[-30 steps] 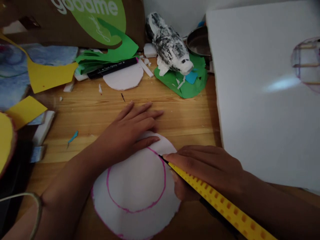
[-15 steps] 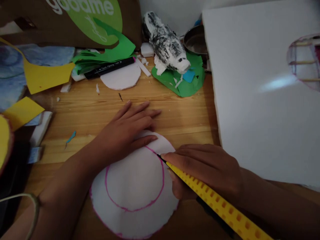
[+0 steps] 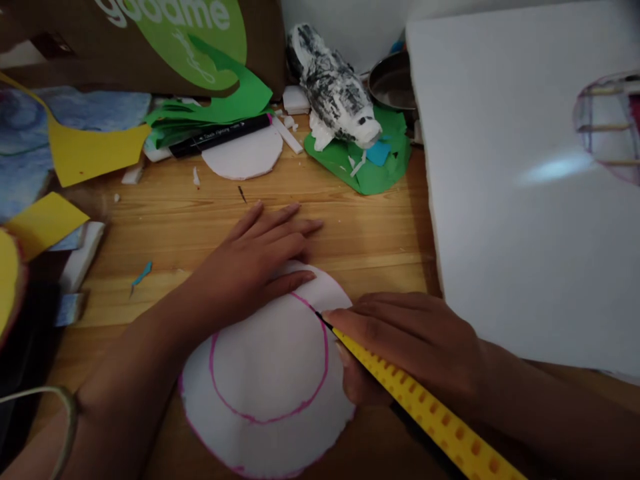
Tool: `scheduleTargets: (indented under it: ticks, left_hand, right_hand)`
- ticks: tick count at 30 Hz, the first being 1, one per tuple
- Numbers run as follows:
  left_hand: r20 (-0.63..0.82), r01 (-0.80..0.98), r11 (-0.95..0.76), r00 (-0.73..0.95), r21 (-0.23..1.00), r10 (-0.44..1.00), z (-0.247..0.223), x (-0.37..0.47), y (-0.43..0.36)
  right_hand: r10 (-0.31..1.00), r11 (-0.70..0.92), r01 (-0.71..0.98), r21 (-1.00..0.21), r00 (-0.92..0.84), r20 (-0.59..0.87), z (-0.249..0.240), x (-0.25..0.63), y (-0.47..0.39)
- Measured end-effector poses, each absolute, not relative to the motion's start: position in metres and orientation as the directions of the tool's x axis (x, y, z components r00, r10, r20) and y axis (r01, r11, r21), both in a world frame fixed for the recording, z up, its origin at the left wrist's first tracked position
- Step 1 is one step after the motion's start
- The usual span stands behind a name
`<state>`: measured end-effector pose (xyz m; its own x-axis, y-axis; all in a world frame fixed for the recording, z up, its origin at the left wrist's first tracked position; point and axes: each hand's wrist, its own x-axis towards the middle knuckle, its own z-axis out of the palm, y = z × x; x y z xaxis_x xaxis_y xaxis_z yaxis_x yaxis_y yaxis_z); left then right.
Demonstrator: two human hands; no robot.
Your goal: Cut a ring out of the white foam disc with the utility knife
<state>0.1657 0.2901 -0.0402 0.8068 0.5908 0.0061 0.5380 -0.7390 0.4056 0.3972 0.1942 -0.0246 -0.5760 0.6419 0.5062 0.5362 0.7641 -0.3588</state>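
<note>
Flat left hand (image 3: 253, 257) steadies disc (image 3: 267, 387); right hand (image 3: 410, 340) grips cutter (image 3: 425, 413).

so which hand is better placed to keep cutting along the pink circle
Right hand: it grips the yellow cutter with the tip on the pink line. The left hand lies flat, pinning the white foam disc.

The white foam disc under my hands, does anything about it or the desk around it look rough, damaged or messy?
Yes. The white foam disc has a ragged, uneven rim, rougher than its neat pink circle. Small white foam crumbs and a blue scrap lie loose on the wooden desk. Nothing looks spilled.
</note>
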Motion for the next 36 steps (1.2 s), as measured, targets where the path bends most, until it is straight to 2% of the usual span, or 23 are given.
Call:
scheduleTargets:
  ticks: [3,6,8,11,16,22,26,32,36]
  left_hand:
    - [0.027,0.552,-0.753,0.800,0.359,0.599,-0.036,0.163,0.291]
    - [0.080,0.642,-0.706,0.720,0.300,0.689,-0.031,0.164,0.289]
    - [0.117,0.660,-0.682,0.686,0.315,0.718,-0.030,0.168,0.287]
    - [0.083,0.609,-0.709,0.735,0.354,0.673,-0.034,0.172,0.286]
    - [0.104,0.562,-0.724,0.757,0.399,0.645,-0.042,0.171,0.289]
    - [0.030,0.607,-0.683,0.738,0.405,0.674,-0.036,0.172,0.288]
    - [0.086,0.573,-0.700,0.745,0.426,0.662,-0.041,0.171,0.290]
    - [0.083,0.580,-0.697,0.741,0.421,0.667,-0.045,0.170,0.290]
    - [0.081,0.583,-0.685,0.733,0.436,0.675,-0.042,0.170,0.289]
  right_hand:
    - [0.637,0.770,0.492,-0.406,-0.584,0.503,-0.029,0.398,0.200]
    - [0.650,0.745,0.381,-0.548,-0.600,0.467,-0.035,0.399,0.209]
    - [0.694,0.689,0.346,-0.637,-0.568,0.442,-0.038,0.400,0.214]
    - [0.732,0.640,0.331,-0.693,-0.536,0.420,-0.039,0.400,0.216]
    - [0.740,0.656,0.394,-0.644,-0.507,0.443,-0.033,0.399,0.211]
    - [0.696,0.703,0.420,-0.574,-0.570,0.436,-0.031,0.405,0.208]
    - [0.669,0.734,0.415,-0.537,-0.580,0.465,-0.031,0.406,0.206]
    - [0.729,0.670,0.430,-0.605,-0.539,0.423,-0.033,0.400,0.201]
    - [0.713,0.695,0.452,-0.559,-0.533,0.455,-0.034,0.398,0.197]
